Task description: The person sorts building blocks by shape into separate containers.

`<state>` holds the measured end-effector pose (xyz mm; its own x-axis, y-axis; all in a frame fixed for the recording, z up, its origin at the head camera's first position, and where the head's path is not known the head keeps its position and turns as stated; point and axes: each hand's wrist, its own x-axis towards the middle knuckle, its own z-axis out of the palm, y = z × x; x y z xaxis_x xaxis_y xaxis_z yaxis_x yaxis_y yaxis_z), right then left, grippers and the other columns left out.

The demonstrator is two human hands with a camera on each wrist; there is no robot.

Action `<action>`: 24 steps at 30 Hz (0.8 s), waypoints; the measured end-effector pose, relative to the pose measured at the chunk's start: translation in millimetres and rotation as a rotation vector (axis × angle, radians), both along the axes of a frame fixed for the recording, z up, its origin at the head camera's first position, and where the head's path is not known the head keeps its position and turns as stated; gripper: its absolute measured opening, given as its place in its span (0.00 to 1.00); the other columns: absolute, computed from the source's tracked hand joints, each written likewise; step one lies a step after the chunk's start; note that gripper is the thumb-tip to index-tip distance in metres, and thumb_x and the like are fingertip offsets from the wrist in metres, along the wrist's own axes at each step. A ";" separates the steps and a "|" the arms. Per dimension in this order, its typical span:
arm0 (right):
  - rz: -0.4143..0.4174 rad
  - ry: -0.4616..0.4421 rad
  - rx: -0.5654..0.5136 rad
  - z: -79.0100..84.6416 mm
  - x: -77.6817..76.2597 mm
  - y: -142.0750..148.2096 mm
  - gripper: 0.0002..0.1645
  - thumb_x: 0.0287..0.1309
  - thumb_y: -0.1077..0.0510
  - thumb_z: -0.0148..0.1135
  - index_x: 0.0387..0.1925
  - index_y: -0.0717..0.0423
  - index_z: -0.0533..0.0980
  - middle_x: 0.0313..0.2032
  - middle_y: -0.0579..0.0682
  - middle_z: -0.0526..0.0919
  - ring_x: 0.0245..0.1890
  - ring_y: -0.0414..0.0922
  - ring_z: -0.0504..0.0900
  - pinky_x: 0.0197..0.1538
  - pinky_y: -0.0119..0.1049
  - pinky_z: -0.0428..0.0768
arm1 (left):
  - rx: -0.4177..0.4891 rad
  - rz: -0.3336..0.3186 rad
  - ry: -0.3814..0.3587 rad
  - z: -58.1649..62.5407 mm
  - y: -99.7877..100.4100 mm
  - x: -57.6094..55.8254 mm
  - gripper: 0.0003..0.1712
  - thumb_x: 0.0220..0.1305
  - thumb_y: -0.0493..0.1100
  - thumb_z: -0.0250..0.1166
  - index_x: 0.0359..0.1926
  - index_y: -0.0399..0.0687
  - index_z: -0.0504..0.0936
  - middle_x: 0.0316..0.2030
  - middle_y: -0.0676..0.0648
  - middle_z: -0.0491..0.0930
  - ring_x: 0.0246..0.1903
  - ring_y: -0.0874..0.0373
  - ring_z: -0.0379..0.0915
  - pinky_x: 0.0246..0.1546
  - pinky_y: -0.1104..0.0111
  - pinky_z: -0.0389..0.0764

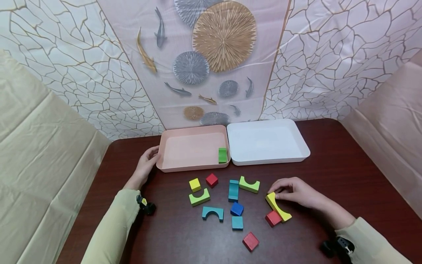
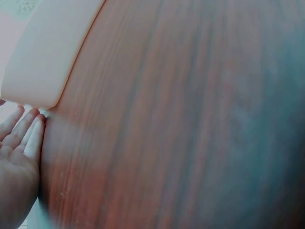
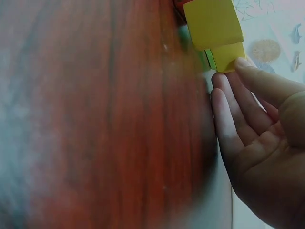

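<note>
My right hand [image 1: 295, 190] pinches one end of a yellow arch block [image 1: 277, 208] between thumb and fingers. In the right wrist view the thumb presses that yellow arch block [image 3: 214, 28] near its lower end. A red cube [image 1: 273, 218] lies right against the block's other half. On the far side of the table, my left hand [image 1: 147, 163] is at the left wall of a pink tray [image 1: 191, 169]. Its fairly straight fingers [image 2: 33, 136] reach the tray's corner in the left wrist view. A green block [image 1: 222, 156] sits in the tray's right end.
Beside the pink tray stands a white tray [image 1: 270, 160]. Between my hands lie a yellow cube [image 1: 195, 185], red cubes [image 1: 212, 180], light green arches [image 1: 199, 198], teal arches [image 1: 213, 210], a blue cube [image 1: 237, 209] and a teal block [image 1: 237, 223]. Another red cube [image 1: 251, 241] lies nearer me.
</note>
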<state>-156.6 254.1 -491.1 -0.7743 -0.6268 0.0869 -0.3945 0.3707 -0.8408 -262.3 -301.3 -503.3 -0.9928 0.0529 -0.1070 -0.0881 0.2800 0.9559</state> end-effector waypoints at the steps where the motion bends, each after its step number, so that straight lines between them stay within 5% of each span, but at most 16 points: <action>1: 0.002 0.000 0.006 0.7 -0.4 0.2 0.10 0.67 0.65 0.71 0.47 0.53 0.89 0.44 0.52 0.91 0.44 0.33 0.84 0.46 0.26 0.82 | 0.001 0.000 -0.001 0.3 0.1 0.3 0.32 0.85 0.44 0.53 0.82 0.38 0.59 0.79 0.33 0.61 0.78 0.40 0.59 0.54 0.86 0.69; 13: -0.002 0.038 0.033 15.4 -7.1 0.7 0.10 0.67 0.64 0.71 0.47 0.51 0.89 0.43 0.49 0.91 0.43 0.32 0.84 0.47 0.26 0.82 | -0.015 -0.002 -0.005 1.8 0.7 0.2 0.34 0.85 0.46 0.54 0.83 0.40 0.58 0.79 0.34 0.61 0.78 0.41 0.60 0.67 0.70 0.69; 24: -0.082 0.069 0.080 26.6 -18.1 -10.0 0.11 0.66 0.64 0.73 0.46 0.45 0.88 0.43 0.42 0.91 0.41 0.33 0.83 0.47 0.28 0.83 | -0.023 -0.001 0.007 -1.7 0.1 -2.3 0.32 0.85 0.44 0.52 0.82 0.38 0.59 0.78 0.33 0.62 0.76 0.40 0.61 0.60 0.78 0.70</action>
<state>-174.6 244.1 -464.5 -0.8170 -0.5689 0.0940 -0.4161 0.4688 -0.7792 -264.5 -301.3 -505.0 -0.9935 0.0519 -0.1017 -0.0815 0.3023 0.9497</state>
